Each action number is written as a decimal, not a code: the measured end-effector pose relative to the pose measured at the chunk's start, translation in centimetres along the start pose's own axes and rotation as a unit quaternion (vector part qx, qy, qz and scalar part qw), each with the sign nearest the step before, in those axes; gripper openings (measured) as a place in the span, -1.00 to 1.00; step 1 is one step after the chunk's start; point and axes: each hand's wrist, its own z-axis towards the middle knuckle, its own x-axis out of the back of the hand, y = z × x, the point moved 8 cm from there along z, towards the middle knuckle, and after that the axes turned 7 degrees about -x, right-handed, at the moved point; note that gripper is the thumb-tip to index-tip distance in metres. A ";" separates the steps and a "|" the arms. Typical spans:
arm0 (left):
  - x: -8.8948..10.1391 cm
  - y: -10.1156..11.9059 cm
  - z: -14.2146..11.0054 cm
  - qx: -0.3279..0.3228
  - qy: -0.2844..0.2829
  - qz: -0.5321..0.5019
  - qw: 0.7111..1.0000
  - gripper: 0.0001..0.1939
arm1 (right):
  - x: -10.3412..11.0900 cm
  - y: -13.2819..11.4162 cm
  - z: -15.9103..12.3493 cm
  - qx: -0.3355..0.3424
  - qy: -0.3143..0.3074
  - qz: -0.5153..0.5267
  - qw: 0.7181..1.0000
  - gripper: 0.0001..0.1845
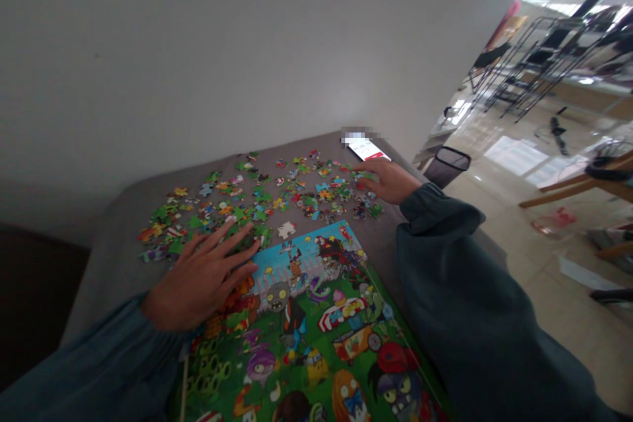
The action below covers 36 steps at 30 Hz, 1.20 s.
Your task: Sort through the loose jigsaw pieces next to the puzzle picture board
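Observation:
Many loose jigsaw pieces (262, 196) lie spread over the grey cloth at the far part of the table. Nearer to me is a colourful cartoon picture board (297, 316) with zombies and plants on it. My left hand (202, 277) rests with spread fingers over the board's upper left corner, its fingertips by the nearest pieces. At the right end of the pile, my right hand (388, 179) touches down among pieces with its fingers stretched out. I cannot make out any piece held in it. One pale piece (286, 230) lies just beyond the board's top edge.
A lit phone (368, 147) lies at the table's far right corner, close to my right hand. The white wall (247, 59) stands right behind the table. A dark wire bin (448, 165) is on the floor at right, with chairs (548, 46) farther off.

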 end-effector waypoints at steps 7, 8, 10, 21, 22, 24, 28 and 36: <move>0.1 0.5 0.0 -0.012 0.003 -0.017 1.000 -0.26 | -6.7 -8.2 -0.6 0.111 -0.094 -0.008 0.989 -0.35; 0.1 0.5 0.0 -0.016 0.012 -0.019 1.000 -0.26 | -7.4 -8.8 -0.7 0.111 -0.110 -0.018 0.988 -0.34; 0.3 0.7 -0.1 -0.026 0.022 -0.023 0.999 -0.26 | -8.1 -9.7 -1.1 0.114 -0.124 -0.030 0.985 -0.34; 2.0 -1.1 -0.6 0.060 0.051 -0.015 0.997 -0.16 | -8.2 -13.1 -2.5 0.205 -0.132 -0.006 0.970 -0.38; 1.9 -1.5 -0.7 0.074 0.049 -0.012 0.996 -0.14 | -8.1 -13.1 -2.5 0.210 -0.126 -0.001 0.970 -0.42; 1.3 -1.9 -0.9 0.091 0.032 -0.010 0.995 -0.11 | -7.7 -13.1 -2.5 0.219 -0.111 0.008 0.969 -0.48; -0.2 -1.7 -0.6 0.099 -0.016 -0.011 0.995 -0.12 | -7.4 -13.0 -2.5 0.233 -0.087 0.024 0.968 -0.56; -0.4 -2.5 -1.2 0.130 -0.079 -0.001 0.988 -0.35 | -7.5 -12.9 -2.6 0.252 -0.049 0.031 0.966 -0.55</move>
